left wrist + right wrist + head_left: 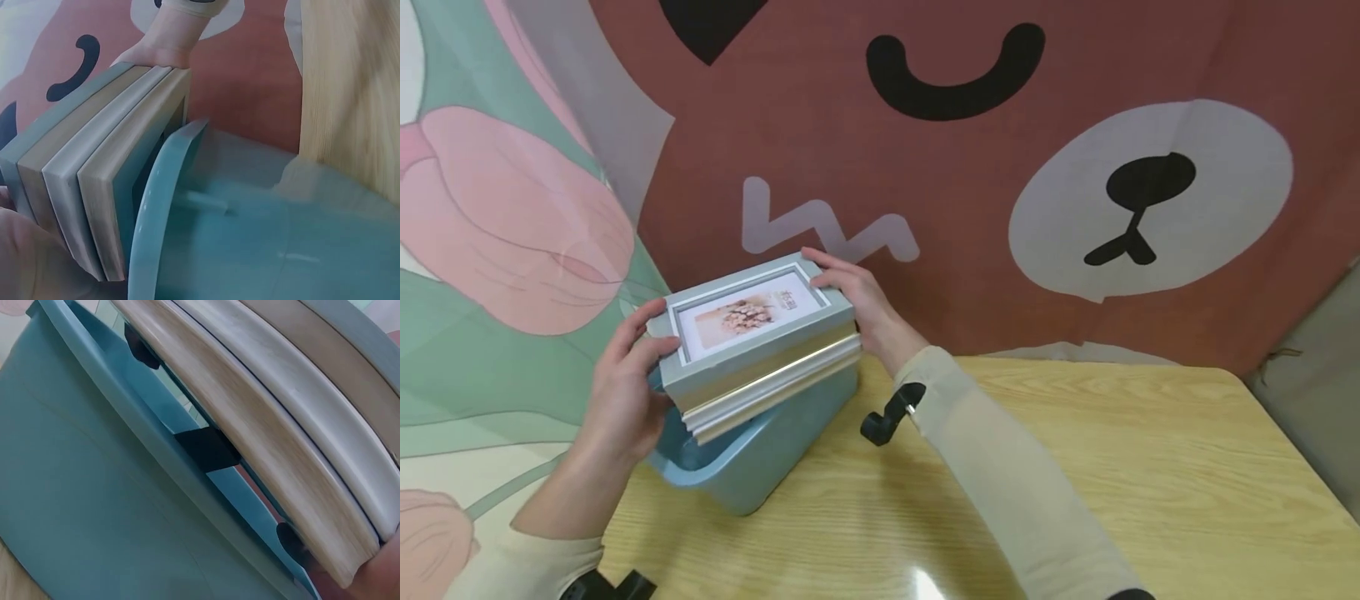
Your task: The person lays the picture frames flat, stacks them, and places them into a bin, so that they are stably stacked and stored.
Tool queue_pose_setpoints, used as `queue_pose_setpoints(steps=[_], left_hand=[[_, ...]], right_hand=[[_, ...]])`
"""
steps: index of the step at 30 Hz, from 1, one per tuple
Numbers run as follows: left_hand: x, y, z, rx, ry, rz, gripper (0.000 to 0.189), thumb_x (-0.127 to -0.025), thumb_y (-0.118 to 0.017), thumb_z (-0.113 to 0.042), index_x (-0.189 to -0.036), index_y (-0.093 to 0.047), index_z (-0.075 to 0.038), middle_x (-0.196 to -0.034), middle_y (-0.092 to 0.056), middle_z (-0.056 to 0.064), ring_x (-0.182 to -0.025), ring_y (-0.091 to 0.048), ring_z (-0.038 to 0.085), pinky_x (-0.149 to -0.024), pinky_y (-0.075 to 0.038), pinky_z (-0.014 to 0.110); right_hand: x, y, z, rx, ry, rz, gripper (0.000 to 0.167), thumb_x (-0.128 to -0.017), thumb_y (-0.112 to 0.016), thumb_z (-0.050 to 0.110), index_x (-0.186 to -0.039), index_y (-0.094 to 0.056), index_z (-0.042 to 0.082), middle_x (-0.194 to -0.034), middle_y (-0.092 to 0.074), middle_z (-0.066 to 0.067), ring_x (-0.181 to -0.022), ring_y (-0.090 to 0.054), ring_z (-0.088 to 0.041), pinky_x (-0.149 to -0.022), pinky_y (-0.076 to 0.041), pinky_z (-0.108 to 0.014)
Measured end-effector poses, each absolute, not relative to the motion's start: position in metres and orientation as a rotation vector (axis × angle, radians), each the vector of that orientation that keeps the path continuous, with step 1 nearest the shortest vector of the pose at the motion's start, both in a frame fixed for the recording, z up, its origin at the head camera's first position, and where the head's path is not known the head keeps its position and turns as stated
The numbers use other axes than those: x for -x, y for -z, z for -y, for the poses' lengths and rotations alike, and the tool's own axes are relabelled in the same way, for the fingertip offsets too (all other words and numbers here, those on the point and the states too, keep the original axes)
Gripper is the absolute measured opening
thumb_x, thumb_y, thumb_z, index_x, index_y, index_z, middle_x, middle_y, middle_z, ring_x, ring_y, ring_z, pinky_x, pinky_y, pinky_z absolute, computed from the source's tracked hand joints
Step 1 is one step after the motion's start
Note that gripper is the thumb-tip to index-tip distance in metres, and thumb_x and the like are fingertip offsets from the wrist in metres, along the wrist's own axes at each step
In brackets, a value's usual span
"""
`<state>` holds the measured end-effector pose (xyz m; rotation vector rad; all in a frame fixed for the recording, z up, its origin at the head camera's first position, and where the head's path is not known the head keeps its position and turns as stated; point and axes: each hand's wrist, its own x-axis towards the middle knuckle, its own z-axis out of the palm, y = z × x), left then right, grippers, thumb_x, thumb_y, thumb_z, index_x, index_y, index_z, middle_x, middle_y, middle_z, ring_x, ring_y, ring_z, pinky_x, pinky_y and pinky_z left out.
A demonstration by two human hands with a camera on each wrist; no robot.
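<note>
A stack of several picture frames (775, 371) is held between both hands, tilted over a blue plastic bin (790, 446). On top lies a grey-blue frame (756, 350) with a flower picture in it; beige and silver-white frames (75, 162) follow beneath. My left hand (625, 383) grips the stack's left end, thumb and a finger over the top frame's edge. Gripping the right end, my right hand (868, 308) has its fingers over the far corner. From the right wrist, dark tabs (209, 449) show on the lowest frame's underside, close above the bin's rim.
The bin stands on a wood-grain table (1075, 467), near its left end. Behind rises a cloth backdrop (955, 192) with a brown cartoon animal, and a pink and green print (512, 225) hangs at the left. Black wrist mounts (891, 414) jut from both sleeves.
</note>
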<state>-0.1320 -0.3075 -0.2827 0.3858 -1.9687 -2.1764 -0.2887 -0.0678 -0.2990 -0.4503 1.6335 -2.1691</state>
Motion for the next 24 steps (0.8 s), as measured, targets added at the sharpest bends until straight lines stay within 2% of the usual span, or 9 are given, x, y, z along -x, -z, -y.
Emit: queue_pose_setpoints(steps=[3,5,8,11,14,20,24], left_hand=[[0.131,0.284,0.313,-0.376,2.165,2.015,0.048,-0.113,-0.049,-0.018,-0.154,-0.047,-0.043,-0.166,-0.028,-0.011,-0.146,-0.031,0.020,-0.111,-0.038,0.055],[0.130,0.285,0.316,-0.361,2.157,2.038,0.043,-0.114,-0.049,-0.021,-0.150,-0.052,-0.044,-0.167,-0.028,-0.009,-0.145,-0.032,0.022,-0.111,-0.037,0.058],[0.128,0.286,0.320,-0.350,2.135,2.050,0.038,-0.114,-0.051,-0.023,-0.147,-0.056,-0.041,-0.163,-0.032,-0.007,-0.139,-0.037,0.022,-0.102,-0.045,0.052],[0.125,0.286,0.321,-0.346,2.125,2.034,0.036,-0.113,-0.054,-0.023,-0.145,-0.059,-0.039,-0.156,-0.038,-0.009,-0.134,-0.040,0.020,-0.097,-0.046,0.048],[0.124,0.287,0.320,-0.356,2.118,2.013,0.036,-0.112,-0.056,-0.021,-0.143,-0.060,-0.038,-0.152,-0.040,-0.012,-0.131,-0.043,0.019,-0.097,-0.044,0.049],[0.123,0.288,0.318,-0.362,2.070,2.008,0.033,-0.111,-0.055,-0.019,-0.141,-0.059,-0.034,-0.159,-0.035,-0.007,-0.129,-0.044,0.023,-0.088,-0.052,0.042],[0.124,0.290,0.317,-0.373,2.059,1.995,0.033,-0.111,-0.056,-0.016,-0.138,-0.060,-0.034,-0.158,-0.035,-0.007,-0.128,-0.044,0.025,-0.083,-0.054,0.038]], right_hand=[[0.291,0.299,0.071,0.472,2.140,-1.646,0.053,-0.099,-0.061,0.017,-0.148,-0.067,0.038,-0.168,-0.048,0.015,-0.156,-0.041,-0.021,-0.130,-0.032,-0.050],[0.294,0.298,0.074,0.487,2.117,-1.660,0.052,-0.099,-0.061,0.016,-0.147,-0.068,0.037,-0.165,-0.051,0.014,-0.153,-0.044,-0.022,-0.129,-0.035,-0.050],[0.297,0.298,0.078,0.500,2.072,-1.701,0.048,-0.099,-0.061,0.017,-0.143,-0.071,0.035,-0.162,-0.056,0.013,-0.150,-0.048,-0.022,-0.127,-0.038,-0.050],[0.301,0.297,0.081,0.508,2.029,-1.728,0.044,-0.101,-0.060,0.016,-0.139,-0.074,0.030,-0.159,-0.057,0.012,-0.148,-0.048,-0.024,-0.126,-0.039,-0.051],[0.304,0.296,0.083,0.510,2.001,-1.732,0.040,-0.101,-0.058,0.015,-0.135,-0.076,0.026,-0.158,-0.057,0.010,-0.146,-0.049,-0.025,-0.123,-0.041,-0.051],[0.309,0.292,0.086,0.565,1.956,-1.801,0.036,-0.098,-0.060,0.016,-0.129,-0.077,0.023,-0.154,-0.060,0.009,-0.140,-0.053,-0.024,-0.116,-0.045,-0.048],[0.312,0.291,0.086,0.605,1.918,-1.828,0.035,-0.098,-0.061,0.017,-0.129,-0.077,0.022,-0.156,-0.058,0.010,-0.139,-0.052,-0.024,-0.118,-0.044,-0.050]])
